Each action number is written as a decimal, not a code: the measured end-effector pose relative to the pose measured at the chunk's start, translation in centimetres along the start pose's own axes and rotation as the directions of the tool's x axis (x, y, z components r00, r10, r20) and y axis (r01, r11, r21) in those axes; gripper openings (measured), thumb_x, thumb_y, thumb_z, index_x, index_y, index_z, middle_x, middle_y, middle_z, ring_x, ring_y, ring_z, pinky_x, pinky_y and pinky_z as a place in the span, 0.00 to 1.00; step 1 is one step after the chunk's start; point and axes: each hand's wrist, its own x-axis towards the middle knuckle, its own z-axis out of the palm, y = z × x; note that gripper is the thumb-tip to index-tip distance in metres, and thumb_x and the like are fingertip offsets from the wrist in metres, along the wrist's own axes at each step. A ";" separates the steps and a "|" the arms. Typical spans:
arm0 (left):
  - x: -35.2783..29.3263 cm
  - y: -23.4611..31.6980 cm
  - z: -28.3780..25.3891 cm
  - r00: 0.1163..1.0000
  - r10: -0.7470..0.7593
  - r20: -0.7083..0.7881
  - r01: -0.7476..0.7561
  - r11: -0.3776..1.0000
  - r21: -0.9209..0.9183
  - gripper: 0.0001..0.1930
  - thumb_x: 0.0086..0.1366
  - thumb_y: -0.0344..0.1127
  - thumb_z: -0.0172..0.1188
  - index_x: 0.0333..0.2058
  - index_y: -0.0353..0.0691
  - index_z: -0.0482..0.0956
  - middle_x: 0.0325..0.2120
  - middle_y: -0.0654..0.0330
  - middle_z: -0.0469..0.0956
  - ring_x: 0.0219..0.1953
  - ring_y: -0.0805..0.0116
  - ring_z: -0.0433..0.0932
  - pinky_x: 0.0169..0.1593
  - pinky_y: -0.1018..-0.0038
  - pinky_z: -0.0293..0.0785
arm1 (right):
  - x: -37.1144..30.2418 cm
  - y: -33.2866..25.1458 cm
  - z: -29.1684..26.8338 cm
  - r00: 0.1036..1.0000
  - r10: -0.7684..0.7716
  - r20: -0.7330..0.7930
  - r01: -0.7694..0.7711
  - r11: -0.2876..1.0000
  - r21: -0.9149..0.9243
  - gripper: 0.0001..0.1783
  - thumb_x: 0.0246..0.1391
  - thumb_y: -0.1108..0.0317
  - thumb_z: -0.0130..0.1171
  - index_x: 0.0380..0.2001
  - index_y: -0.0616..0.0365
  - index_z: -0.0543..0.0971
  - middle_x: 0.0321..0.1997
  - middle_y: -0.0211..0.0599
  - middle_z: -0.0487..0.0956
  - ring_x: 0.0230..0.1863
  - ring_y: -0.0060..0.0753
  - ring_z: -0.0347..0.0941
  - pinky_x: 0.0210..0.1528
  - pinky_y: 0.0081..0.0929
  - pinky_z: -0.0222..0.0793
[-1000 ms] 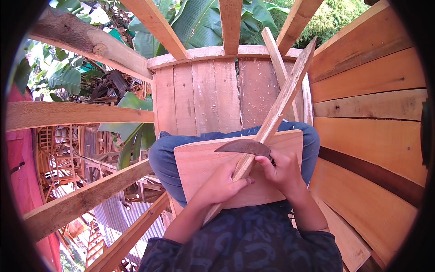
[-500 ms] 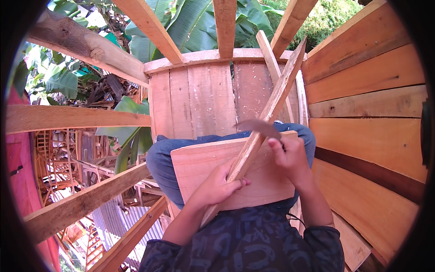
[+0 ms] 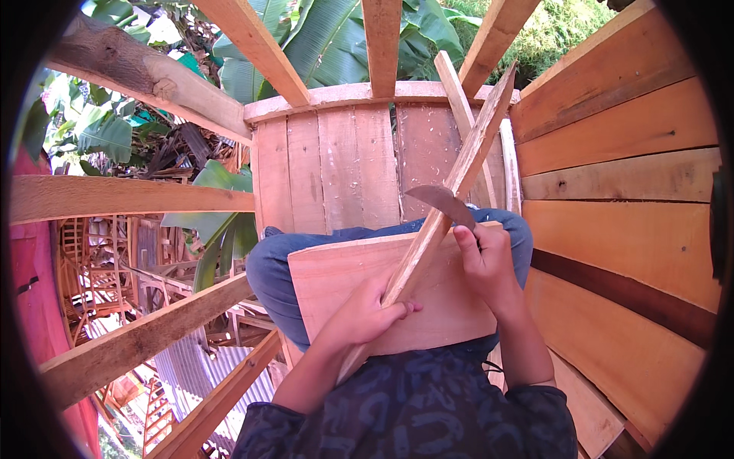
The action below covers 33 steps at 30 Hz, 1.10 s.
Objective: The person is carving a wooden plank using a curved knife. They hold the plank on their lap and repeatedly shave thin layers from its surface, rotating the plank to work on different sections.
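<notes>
A long wooden stick (image 3: 478,145) slants from my waist up to the right, across a flat board (image 3: 344,268) on my lap. My left hand (image 3: 371,310) is wrapped round the stick's lower part. In my right hand (image 3: 488,256) is a knife with a curved, dark blade (image 3: 443,200); the fist hides its handle. The blade lies across the stick, about halfway up, its tip pointing left. Pale, rough wood shows along the stick's upper face.
Another thin stick (image 3: 457,99) leans behind, against the plank floor's far rim (image 3: 336,98). Small shavings lie on the floor planks (image 3: 375,153). A plank wall (image 3: 612,176) rises at right. Beams (image 3: 153,200) stand at left, with gaps opening onto corrugated sheets (image 3: 206,375) below.
The knife blade has moved slightly up along the stick and now shows sharply instead of blurred. My right hand shifted a little with it. My left hand and the stick stay put.
</notes>
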 end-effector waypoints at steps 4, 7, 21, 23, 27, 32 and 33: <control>0.1 0.5 -0.1 0.998 -0.049 -0.028 0.051 0.993 0.105 0.32 0.54 0.23 0.51 0.60 0.30 0.58 0.42 0.53 0.74 0.43 0.65 0.79 0.43 0.74 0.73 | 0.2 0.6 0.3 0.989 -0.109 -0.101 0.099 0.990 -0.101 0.19 0.56 0.55 0.58 0.24 0.63 0.76 0.16 0.46 0.71 0.20 0.49 0.70 0.22 0.35 0.62; 0.0 0.4 0.1 0.999 -0.040 -0.009 0.040 0.999 0.026 0.31 0.55 0.23 0.50 0.60 0.30 0.58 0.43 0.53 0.74 0.44 0.66 0.79 0.43 0.75 0.73 | 0.0 2.4 1.1 0.960 -0.205 -0.192 0.161 0.962 -0.220 0.20 0.55 0.55 0.59 0.20 0.62 0.74 0.16 0.45 0.70 0.20 0.50 0.69 0.21 0.36 0.61; 0.0 0.4 0.1 1.000 -0.009 -0.009 0.009 1.000 -0.002 0.32 0.56 0.23 0.49 0.61 0.30 0.57 0.43 0.53 0.74 0.44 0.65 0.79 0.41 0.76 0.74 | 0.4 3.1 2.2 0.898 -0.333 -0.289 0.252 0.925 -0.283 0.22 0.53 0.55 0.62 0.16 0.60 0.68 0.16 0.44 0.68 0.18 0.52 0.67 0.19 0.38 0.60; 0.0 0.4 0.1 1.000 -0.010 -0.008 0.010 1.000 -0.014 0.32 0.56 0.23 0.49 0.61 0.29 0.57 0.42 0.52 0.74 0.44 0.66 0.79 0.41 0.76 0.74 | 0.5 2.8 2.3 0.895 -0.336 -0.294 0.254 0.925 -0.283 0.23 0.52 0.55 0.62 0.16 0.60 0.68 0.16 0.44 0.68 0.18 0.52 0.66 0.19 0.38 0.60; 0.1 0.6 0.1 1.000 -0.020 -0.012 0.020 1.000 -0.003 0.31 0.56 0.23 0.50 0.61 0.29 0.58 0.41 0.52 0.75 0.43 0.66 0.80 0.41 0.76 0.74 | 0.5 3.0 2.3 0.894 -0.343 -0.290 0.260 0.922 -0.287 0.22 0.53 0.56 0.62 0.17 0.60 0.69 0.16 0.43 0.69 0.18 0.51 0.67 0.19 0.37 0.60; 0.1 0.5 0.1 1.000 -0.019 -0.013 0.019 1.000 -0.006 0.31 0.56 0.24 0.50 0.60 0.29 0.58 0.41 0.52 0.75 0.43 0.66 0.80 0.41 0.76 0.74 | 0.5 3.2 2.4 0.890 -0.349 -0.294 0.264 0.920 -0.291 0.21 0.53 0.56 0.62 0.18 0.60 0.70 0.17 0.43 0.69 0.18 0.50 0.68 0.20 0.36 0.61; 0.1 0.4 0.1 1.000 -0.019 -0.014 0.019 1.000 -0.005 0.31 0.56 0.24 0.50 0.60 0.29 0.58 0.41 0.52 0.75 0.43 0.66 0.80 0.41 0.76 0.74 | 0.5 3.2 2.3 0.889 -0.352 -0.292 0.266 0.917 -0.297 0.20 0.53 0.56 0.62 0.18 0.60 0.70 0.17 0.43 0.69 0.18 0.50 0.68 0.20 0.36 0.61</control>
